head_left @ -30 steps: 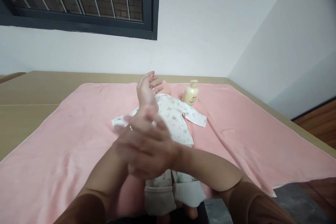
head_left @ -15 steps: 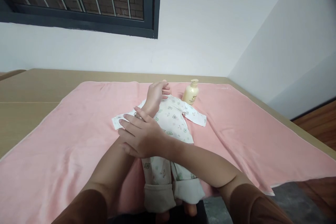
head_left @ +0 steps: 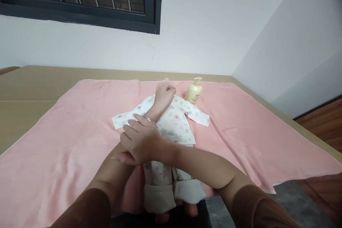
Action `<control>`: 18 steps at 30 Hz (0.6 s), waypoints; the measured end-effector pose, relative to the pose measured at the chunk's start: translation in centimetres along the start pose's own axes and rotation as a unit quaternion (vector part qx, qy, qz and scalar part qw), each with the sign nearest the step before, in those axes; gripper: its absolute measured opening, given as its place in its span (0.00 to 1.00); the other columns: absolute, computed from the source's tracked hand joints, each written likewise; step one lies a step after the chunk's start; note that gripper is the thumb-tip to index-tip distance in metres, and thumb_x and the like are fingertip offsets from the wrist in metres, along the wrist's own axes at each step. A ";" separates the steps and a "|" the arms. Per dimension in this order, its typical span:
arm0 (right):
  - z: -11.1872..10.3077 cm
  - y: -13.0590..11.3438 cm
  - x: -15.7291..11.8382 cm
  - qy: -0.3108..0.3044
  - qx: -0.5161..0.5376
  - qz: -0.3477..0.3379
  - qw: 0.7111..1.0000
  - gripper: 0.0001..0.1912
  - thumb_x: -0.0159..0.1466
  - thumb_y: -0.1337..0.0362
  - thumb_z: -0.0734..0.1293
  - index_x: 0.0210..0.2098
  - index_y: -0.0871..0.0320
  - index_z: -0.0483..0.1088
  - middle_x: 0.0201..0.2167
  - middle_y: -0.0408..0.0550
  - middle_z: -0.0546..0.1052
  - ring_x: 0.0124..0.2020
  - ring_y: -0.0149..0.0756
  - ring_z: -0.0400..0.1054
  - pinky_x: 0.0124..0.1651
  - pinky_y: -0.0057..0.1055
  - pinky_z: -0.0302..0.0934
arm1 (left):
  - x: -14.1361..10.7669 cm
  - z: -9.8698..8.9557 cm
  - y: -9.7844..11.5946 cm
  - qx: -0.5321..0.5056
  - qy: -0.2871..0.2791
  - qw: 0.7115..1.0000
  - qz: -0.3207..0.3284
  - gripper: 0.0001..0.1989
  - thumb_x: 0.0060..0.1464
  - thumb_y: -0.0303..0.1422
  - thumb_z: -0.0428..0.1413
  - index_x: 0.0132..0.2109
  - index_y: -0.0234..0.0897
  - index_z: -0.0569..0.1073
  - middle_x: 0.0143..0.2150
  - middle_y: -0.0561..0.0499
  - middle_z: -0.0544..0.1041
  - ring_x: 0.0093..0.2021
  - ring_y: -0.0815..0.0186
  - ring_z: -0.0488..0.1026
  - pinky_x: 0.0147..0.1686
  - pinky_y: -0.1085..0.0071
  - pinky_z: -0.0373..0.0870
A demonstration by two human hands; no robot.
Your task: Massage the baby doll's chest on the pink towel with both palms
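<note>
Pink blanket [head_left: 240, 131], white outfit [head_left: 176, 128], right hand [head_left: 143, 139] clasping left forearm [head_left: 113, 165], left hand [head_left: 164, 96] clenched

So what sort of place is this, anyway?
Perhaps a baby-care area indoors, maybe for practice: a small figure in printed baby clothes, likely a doll, lies on a pink blanket, and a pale yellow pump bottle stands near one sleeve.

I see brown sleeves [head_left: 85, 206] at lower left and lower right of my feed, leaving the forearms [head_left: 205, 165] bare, plus a thin, shiny bangle [head_left: 150, 120] left of centre.
</note>
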State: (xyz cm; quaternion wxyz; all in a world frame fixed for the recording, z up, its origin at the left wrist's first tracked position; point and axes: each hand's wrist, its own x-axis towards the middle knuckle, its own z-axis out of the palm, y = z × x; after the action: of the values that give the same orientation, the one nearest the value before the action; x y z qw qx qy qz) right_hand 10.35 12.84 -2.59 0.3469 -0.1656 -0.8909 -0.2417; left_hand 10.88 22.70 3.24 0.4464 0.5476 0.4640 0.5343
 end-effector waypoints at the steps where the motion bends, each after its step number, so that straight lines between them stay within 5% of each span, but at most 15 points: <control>1: -0.1 -0.2 0.0 0.014 0.002 0.001 1.000 0.26 0.68 0.42 0.56 0.30 0.57 0.70 0.29 0.50 0.75 0.34 0.39 0.67 0.48 0.47 0.63 | -0.3 0.4 0.2 0.003 -0.015 1.000 0.000 0.06 0.50 0.26 0.54 0.27 0.36 0.73 0.36 0.48 0.77 0.36 0.64 0.73 0.39 0.69 0.69; 4: -0.9 -0.9 0.3 0.083 -0.010 0.018 0.996 0.24 0.67 0.45 0.58 0.22 0.55 0.63 0.18 0.43 0.64 0.23 0.34 0.56 0.31 0.38 0.53 | -1.5 1.4 1.0 -0.003 -0.110 0.994 -0.007 0.03 0.50 0.27 0.55 0.32 0.36 0.74 0.36 0.50 0.77 0.33 0.67 0.74 0.37 0.70 0.68; 7: -1.5 -1.2 0.6 0.125 -0.029 0.026 0.991 0.22 0.66 0.49 0.60 0.21 0.54 0.60 0.17 0.43 0.63 0.23 0.34 0.54 0.30 0.35 0.44 | -2.5 1.8 1.7 0.001 -0.174 0.984 -0.029 0.04 0.51 0.29 0.54 0.31 0.35 0.72 0.35 0.50 0.77 0.32 0.68 0.75 0.33 0.71 0.67; 14: -1.5 -0.8 0.7 0.145 -0.039 0.044 0.988 0.21 0.66 0.51 0.60 0.20 0.54 0.58 0.17 0.42 0.62 0.24 0.34 0.52 0.31 0.35 0.39 | -2.8 1.8 1.3 -0.006 -0.182 0.982 -0.052 0.05 0.52 0.29 0.53 0.29 0.35 0.69 0.31 0.50 0.75 0.28 0.71 0.71 0.31 0.73 0.65; 18: -1.6 -0.9 0.4 0.093 -0.016 0.053 0.994 0.20 0.66 0.51 0.61 0.22 0.55 0.59 0.18 0.43 0.63 0.24 0.34 0.55 0.30 0.34 0.38 | -3.2 2.1 1.5 -0.013 -0.189 0.980 -0.055 0.05 0.53 0.28 0.53 0.29 0.35 0.70 0.30 0.50 0.75 0.27 0.72 0.70 0.29 0.74 0.64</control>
State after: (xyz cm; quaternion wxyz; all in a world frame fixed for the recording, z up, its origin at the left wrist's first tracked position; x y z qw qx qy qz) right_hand 10.45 11.29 -1.57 0.4377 -0.1955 -0.8408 -0.2516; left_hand 12.99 19.27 4.09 0.5615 0.6068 0.3938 0.4018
